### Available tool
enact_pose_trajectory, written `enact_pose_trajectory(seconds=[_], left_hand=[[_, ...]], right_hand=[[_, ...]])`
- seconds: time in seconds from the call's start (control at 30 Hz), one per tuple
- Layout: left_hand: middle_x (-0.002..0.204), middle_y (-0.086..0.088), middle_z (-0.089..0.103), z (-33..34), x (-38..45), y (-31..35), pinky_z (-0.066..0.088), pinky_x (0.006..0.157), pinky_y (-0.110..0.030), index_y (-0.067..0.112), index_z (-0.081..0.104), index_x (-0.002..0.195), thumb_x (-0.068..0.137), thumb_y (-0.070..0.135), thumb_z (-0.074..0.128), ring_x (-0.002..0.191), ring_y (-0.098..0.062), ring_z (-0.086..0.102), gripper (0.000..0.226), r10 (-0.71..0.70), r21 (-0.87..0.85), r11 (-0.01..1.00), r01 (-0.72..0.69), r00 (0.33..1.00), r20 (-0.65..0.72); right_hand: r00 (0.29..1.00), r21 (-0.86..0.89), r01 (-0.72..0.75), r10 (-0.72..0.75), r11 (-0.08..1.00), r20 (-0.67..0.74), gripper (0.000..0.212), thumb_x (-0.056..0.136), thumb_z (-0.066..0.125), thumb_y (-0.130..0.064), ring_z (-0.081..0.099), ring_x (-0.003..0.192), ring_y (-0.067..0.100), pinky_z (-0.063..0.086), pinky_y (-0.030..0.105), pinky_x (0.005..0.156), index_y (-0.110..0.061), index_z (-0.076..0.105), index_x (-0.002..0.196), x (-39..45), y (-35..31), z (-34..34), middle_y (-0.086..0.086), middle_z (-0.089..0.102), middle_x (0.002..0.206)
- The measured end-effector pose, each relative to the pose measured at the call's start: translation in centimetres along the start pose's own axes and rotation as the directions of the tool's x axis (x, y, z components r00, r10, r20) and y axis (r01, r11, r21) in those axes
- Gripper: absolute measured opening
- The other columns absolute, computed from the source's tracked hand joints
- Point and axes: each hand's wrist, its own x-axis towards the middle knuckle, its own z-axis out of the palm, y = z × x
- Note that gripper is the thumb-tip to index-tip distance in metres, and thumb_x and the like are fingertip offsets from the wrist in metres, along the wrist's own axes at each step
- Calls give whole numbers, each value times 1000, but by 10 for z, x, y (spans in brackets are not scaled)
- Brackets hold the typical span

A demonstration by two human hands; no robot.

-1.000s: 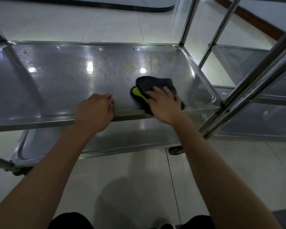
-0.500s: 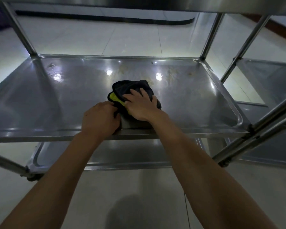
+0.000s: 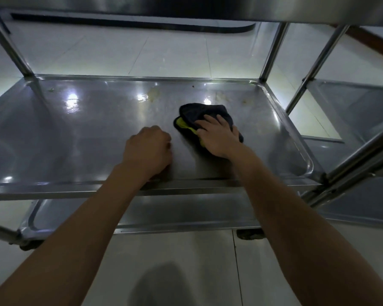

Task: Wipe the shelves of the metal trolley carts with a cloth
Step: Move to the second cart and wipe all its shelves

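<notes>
Her right hand (image 3: 219,138) presses the cloth (image 3: 205,114) flat with spread fingers; left hand (image 3: 148,149) rests clenched on the shelf (image 3: 86,133). Soft, limp cloth; best bunched centrally.

The shelf (image 3: 97,133) under my hands is shiny smooth metal with dull yellowish stains; my cloth (image 3: 199,113) is soft dark fabric, matt.

place: commercial kitchen area | steel trolley carts (image 3: 208,186) | tiled floor (image 3: 164,51)
</notes>
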Motion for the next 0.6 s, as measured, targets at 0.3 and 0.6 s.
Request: enact_pose_trajectory(seconds=[0.3,0.6], left_hand=[[107,-5,69,15,1,-5,47,75,-38,26,78,104,87,24,60,98,-31,60,24,-24,-63,998,21,999,-46],[106,2,68,17,3,-9,49,76,-35,28,77,102,90,29,58,93,-28,65,23,-4,-90,996,-1,998,-60]], right_hand=[[942,-11,-300,294,954,-160,50,103,23,-38,5,154,27,4,64,119,-35,29,153,-31,117,-32,-3,16,165],[965,-6,-249,248,968,-91,57,96,20,-47,0,154,28,-4,67,117,-40,27,152,1,85,-21,-8,12,166]])
